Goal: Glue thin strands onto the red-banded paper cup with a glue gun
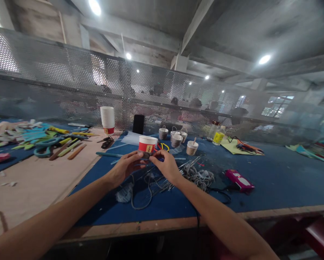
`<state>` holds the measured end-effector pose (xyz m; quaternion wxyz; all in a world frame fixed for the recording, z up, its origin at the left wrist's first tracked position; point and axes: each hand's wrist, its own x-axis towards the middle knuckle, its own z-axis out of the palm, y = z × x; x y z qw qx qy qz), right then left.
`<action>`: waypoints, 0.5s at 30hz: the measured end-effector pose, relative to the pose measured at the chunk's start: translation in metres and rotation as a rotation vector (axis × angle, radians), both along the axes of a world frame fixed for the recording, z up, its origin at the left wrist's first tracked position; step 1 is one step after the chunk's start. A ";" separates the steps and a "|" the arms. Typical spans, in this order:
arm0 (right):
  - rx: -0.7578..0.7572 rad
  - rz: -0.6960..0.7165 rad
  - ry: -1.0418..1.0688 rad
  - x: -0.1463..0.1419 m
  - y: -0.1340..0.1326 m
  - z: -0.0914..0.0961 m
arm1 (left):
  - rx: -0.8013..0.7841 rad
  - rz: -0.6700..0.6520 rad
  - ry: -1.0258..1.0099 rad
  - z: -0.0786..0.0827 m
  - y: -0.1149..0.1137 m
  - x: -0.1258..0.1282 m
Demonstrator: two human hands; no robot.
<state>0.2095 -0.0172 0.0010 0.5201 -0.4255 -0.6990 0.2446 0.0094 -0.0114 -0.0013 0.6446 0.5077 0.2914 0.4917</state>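
Observation:
My left hand (125, 165) and my right hand (166, 165) meet over the blue mat (273, 180), fingertips pinched together on a small dark piece I cannot make out. A red and white paper cup (147, 144) stands just behind the fingers. Under the hands lie thin metal rods (162, 184) and a loop of grey cord (140, 196). A tangle of grey string (200, 176) sits right of my right wrist.
Several small string-wrapped cups (176, 139) stand behind. A pink glue gun (239, 180) lies at right, a stack of paper cups (107, 120) and coloured sticks with teal scissors (44, 144) at left. A perforated metal screen (69, 79) closes the back; people sit beyond it.

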 end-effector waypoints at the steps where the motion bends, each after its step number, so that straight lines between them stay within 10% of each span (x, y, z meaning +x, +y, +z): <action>1: 0.010 -0.001 -0.005 0.000 0.000 0.000 | 0.012 -0.001 0.011 -0.001 0.001 0.000; 15: 0.272 0.068 -0.259 -0.004 -0.011 -0.001 | -0.097 0.014 -0.107 0.004 -0.002 0.000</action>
